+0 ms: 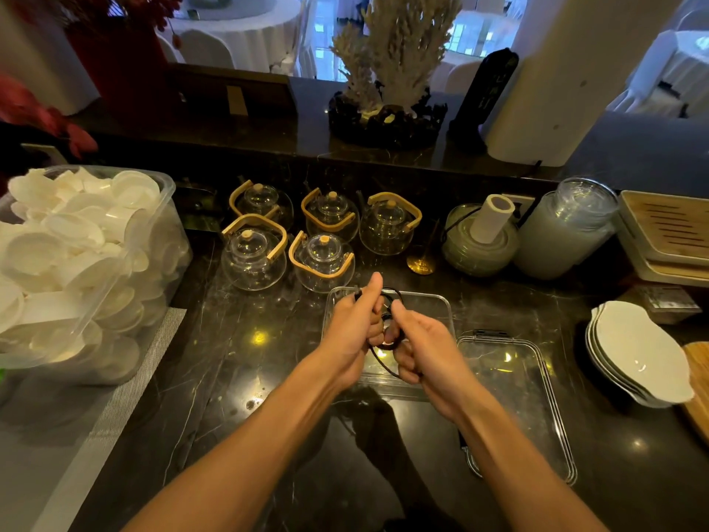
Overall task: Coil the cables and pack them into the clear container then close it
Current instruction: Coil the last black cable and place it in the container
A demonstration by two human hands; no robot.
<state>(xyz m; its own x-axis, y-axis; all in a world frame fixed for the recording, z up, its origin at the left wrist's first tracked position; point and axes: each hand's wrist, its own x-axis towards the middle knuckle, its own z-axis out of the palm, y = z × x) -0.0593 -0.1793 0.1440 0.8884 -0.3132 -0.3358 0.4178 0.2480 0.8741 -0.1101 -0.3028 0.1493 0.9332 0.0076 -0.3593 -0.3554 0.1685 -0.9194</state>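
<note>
Hands, left (351,332) and right (424,349), grip closed on one cable (387,320); five teapots (253,255) behind.

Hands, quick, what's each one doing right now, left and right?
Left hand: grip closed on the black cable, above the clear container.
Right hand: grip closed on the same cable.

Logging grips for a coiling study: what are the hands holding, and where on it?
Both hold one black cable: left hand pinches near a plug end, right hand grips the loops' lower part.
</note>
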